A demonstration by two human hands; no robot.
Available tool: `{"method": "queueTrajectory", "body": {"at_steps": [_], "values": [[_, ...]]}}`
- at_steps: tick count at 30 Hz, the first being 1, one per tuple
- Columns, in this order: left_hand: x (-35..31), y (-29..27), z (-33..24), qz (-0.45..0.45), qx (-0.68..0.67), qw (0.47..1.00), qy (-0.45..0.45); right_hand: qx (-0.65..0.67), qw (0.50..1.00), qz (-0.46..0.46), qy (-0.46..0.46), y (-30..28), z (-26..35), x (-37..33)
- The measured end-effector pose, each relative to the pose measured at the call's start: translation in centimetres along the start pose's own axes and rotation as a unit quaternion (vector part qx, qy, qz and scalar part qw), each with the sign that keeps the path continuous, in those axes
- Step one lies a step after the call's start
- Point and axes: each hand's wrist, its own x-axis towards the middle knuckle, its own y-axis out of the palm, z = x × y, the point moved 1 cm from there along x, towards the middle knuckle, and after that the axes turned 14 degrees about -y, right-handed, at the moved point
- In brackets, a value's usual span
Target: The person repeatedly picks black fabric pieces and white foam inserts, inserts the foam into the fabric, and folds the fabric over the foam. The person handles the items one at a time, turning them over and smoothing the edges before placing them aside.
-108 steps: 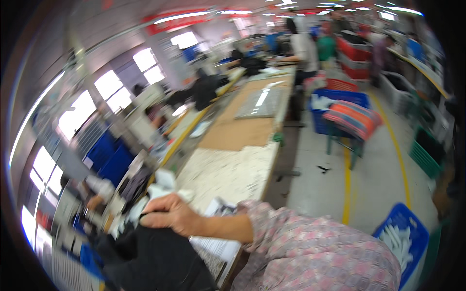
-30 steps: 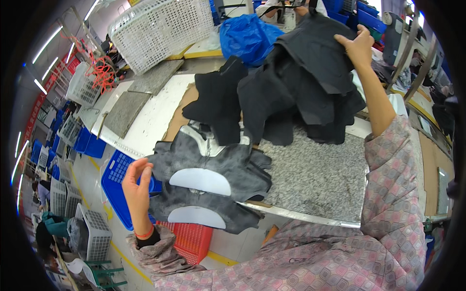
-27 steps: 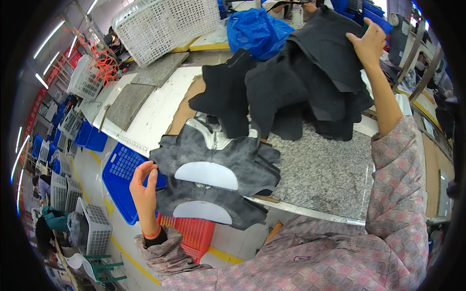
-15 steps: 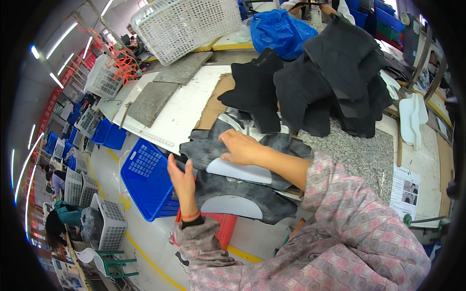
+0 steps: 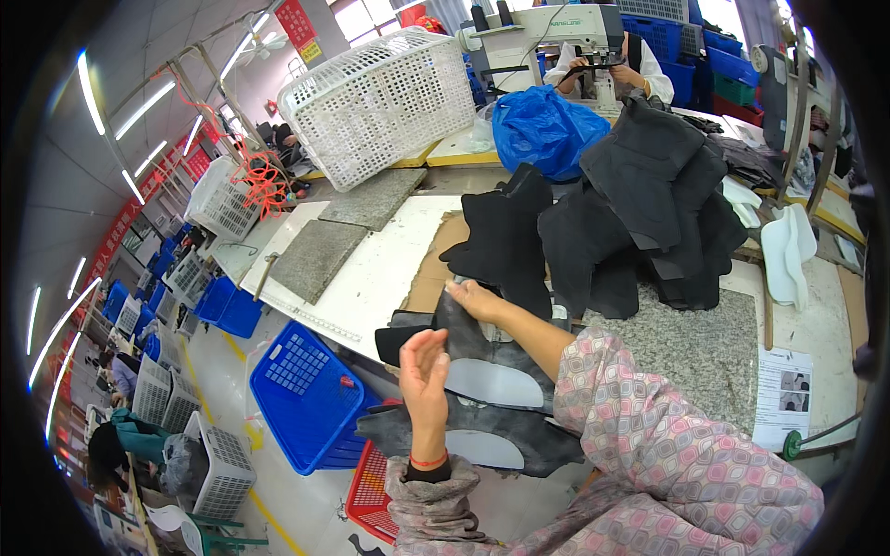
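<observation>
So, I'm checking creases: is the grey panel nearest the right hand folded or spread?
Spread, apparently: the grey panel shows its white half-moon patch unfolded; the left hand hides part.

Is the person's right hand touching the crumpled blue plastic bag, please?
No, the right hand is over the mottled grey sheet, below the bag.

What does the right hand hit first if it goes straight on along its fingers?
Probably the brown cardboard: the right hand points forward and to the left, and the cardboard lies next in that line. Depth is unclear, so it might pass above without touching.
</observation>
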Motion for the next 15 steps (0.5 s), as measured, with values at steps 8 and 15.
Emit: {"method": "queueTrajectory", "body": {"at_steps": [8,15], "values": [[-0.1,-3.2,-1.3,-0.135,-0.035,0.990,0.010,0.355,0.925,-0.138,-0.003,-2.7,0.7,-0.4],[3.4,-4.7,-2.8,-0.148,-0.008,0.987,0.060,0.694,0.685,-0.039,-0.217,-8.3,2.3,-4.5]]}}
